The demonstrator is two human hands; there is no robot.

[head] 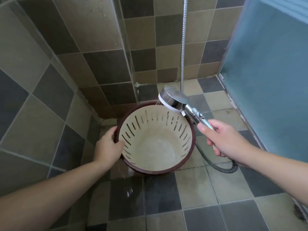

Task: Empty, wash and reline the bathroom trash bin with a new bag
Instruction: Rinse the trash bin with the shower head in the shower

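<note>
The left hand grips the rim of the round cream slotted plastic bin, tilted above the wet tiled floor near its corner; the right hand is curled round the chrome shower head handle. Water sprays onto the bin's far rim.

no readable text, labels or numbers

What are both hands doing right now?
Left hand: closed, gripping the rim of the trash bin.
Right hand: closed, holding the shower head by its handle.
</note>
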